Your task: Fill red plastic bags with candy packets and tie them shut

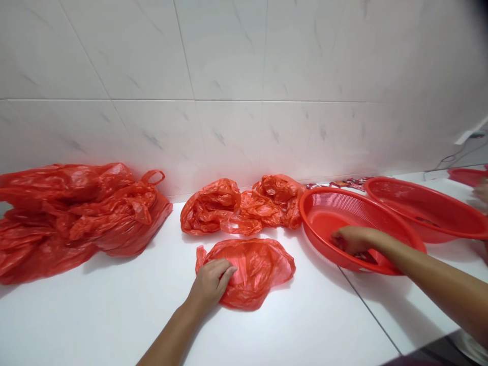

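My left hand (210, 282) lies flat, fingers stretched out, on the left part of a crumpled red plastic bag (255, 269) spread on the white counter. My right hand (353, 240) reaches into a red plastic sieve basket (320, 203) on the right, its fingers curled down at the basket's bottom; whether they hold anything is hidden. Behind the flat bag, against the tiled wall, sit two bunched red bags (213, 206).
A large heap of red plastic bags (76, 213) lies at the far left by the wall. A second red basket (430, 203) stands behind the first, with small red wrappers (348, 183) near the wall. Another person's hand (482, 193) shows at the right edge.
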`<state>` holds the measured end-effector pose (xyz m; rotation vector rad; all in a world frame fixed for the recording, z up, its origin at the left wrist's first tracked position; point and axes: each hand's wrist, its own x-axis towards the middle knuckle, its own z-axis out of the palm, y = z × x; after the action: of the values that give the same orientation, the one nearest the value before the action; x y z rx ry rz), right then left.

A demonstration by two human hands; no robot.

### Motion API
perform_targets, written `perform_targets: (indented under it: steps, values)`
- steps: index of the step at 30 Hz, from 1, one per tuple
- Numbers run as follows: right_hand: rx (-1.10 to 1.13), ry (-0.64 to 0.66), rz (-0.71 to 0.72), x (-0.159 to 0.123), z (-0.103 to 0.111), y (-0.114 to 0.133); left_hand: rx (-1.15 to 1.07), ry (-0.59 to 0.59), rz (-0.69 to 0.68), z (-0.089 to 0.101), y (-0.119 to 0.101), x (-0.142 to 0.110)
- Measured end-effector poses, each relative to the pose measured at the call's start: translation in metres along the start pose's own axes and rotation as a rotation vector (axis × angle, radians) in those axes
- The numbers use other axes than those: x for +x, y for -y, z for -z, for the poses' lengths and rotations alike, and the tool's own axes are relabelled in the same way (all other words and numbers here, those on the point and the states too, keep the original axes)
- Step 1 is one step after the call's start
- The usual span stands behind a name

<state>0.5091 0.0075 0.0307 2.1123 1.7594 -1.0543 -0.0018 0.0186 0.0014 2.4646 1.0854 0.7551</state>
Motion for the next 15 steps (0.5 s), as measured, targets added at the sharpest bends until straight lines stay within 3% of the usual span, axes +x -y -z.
perform_targets:
  steps: [7, 9, 12, 15]
  values:
    - [0.255, -0.238, 0.084, -0.039, 0.042, -0.012, -0.005, -0.025, -0.034, -0.003, -0.001, 0.0]
    - [0.289, -0.255, 0.105, -0.047, 0.051, -0.011, -0.012, -0.029, -0.036, -0.003, -0.001, 0.0]
    - [0.176, -0.155, 0.046, -0.042, 0.049, -0.007, -0.022, -0.03, -0.027, -0.003, -0.001, 0.0]
    - [-0.011, 0.012, -0.056, -0.025, 0.031, -0.003, -0.011, -0.042, -0.03, -0.002, -0.002, 0.0]
